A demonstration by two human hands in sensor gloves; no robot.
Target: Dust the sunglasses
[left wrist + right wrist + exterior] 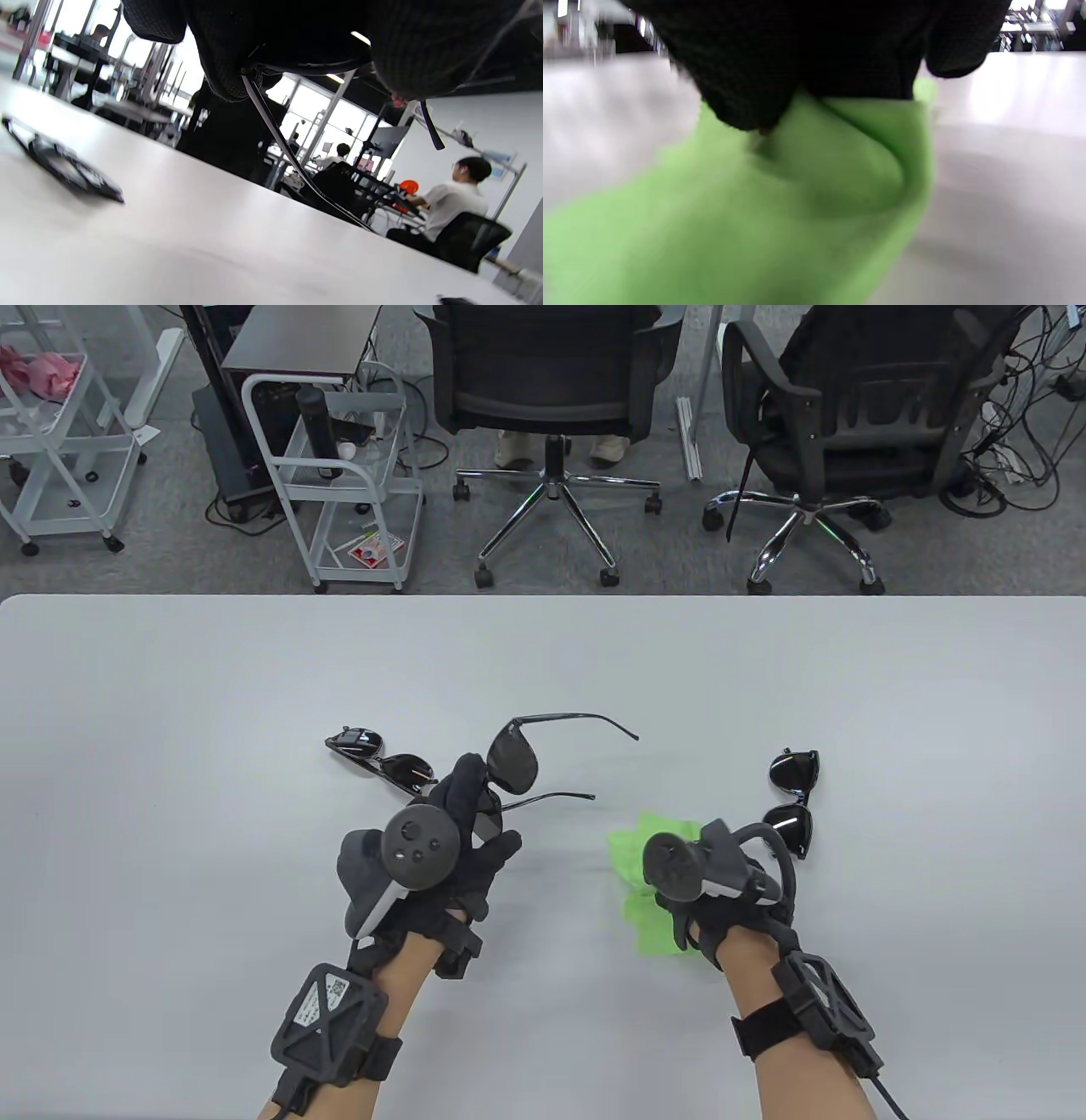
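Observation:
My left hand holds a pair of black sunglasses lifted above the white table, arms unfolded and pointing right. In the left wrist view its gloved fingers curl round the frame, and one arm of the sunglasses slants down. My right hand grips a green cloth at the table surface; in the right wrist view the fingers pinch the green cloth. A second folded pair lies left of the held pair, a third pair beyond the right hand.
Two black office chairs stand beyond the table's far edge, with white wire carts at the left and cables on the floor at the right. People sit at desks in the background of the left wrist view.

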